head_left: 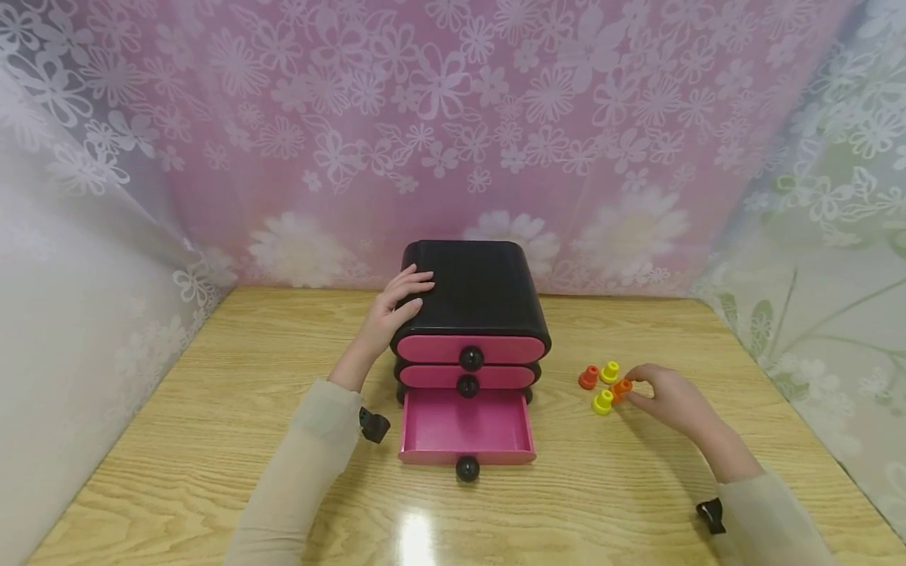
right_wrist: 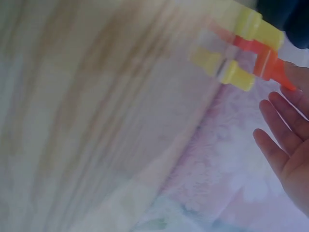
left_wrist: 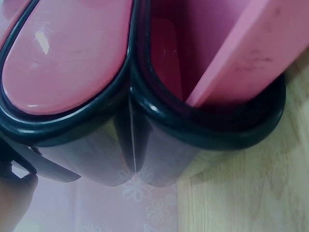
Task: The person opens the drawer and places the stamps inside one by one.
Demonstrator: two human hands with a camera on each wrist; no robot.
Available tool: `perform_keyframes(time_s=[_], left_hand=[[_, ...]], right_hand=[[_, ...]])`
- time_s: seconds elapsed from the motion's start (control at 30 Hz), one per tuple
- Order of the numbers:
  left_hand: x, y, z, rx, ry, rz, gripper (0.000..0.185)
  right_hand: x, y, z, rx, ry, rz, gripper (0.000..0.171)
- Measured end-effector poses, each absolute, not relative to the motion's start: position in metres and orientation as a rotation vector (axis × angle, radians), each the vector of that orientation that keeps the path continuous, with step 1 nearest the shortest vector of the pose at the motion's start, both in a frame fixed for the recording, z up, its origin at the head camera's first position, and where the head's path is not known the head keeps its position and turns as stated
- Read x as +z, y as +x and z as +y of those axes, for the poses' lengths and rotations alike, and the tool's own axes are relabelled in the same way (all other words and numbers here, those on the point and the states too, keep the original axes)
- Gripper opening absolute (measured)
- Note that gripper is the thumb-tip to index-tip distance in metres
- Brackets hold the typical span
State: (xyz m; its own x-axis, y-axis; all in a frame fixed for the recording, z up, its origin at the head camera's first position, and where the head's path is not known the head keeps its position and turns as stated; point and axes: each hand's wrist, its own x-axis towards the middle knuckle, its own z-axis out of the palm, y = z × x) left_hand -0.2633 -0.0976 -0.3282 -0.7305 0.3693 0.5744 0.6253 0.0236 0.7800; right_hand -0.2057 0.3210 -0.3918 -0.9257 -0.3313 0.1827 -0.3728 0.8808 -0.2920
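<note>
A black drawer chest [head_left: 481, 295] with pink fronts stands mid-table, and its bottom drawer [head_left: 463, 424] is pulled out and empty. My left hand [head_left: 396, 310] rests flat on the chest's top left edge. In the left wrist view the chest's black wall [left_wrist: 159, 145] and the pulled-out drawer [left_wrist: 251, 53] fill the frame. To the right lie small pegs: one orange peg [head_left: 588, 377] and two yellow pegs [head_left: 609, 372] [head_left: 602, 402]. My right hand [head_left: 665, 397] pinches another orange peg [head_left: 621, 388] [right_wrist: 268, 65] at its fingertips. The other fingers [right_wrist: 285, 145] are stretched out.
The wooden table [head_left: 212, 440] is walled in by flowered curtains on the left, back and right. Black knobs [head_left: 467, 469] stick out from each drawer front.
</note>
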Motion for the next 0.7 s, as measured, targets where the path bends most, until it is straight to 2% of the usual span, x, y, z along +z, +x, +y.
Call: perform_keyframes(time_s=[0.23,0.7], left_hand=[[-0.328,-0.263,-0.097,-1.781,-1.044,-2.067,0.03],[-0.328,-0.263,-0.097,-1.791,-1.044,-2.065,0.03]], right_hand=[[-0.385,-0.191,0.314,0.534,0.541,-2.736,0.021],[-0.383,-0.171,0.283,0.524,0.73,-2.514,0.029]])
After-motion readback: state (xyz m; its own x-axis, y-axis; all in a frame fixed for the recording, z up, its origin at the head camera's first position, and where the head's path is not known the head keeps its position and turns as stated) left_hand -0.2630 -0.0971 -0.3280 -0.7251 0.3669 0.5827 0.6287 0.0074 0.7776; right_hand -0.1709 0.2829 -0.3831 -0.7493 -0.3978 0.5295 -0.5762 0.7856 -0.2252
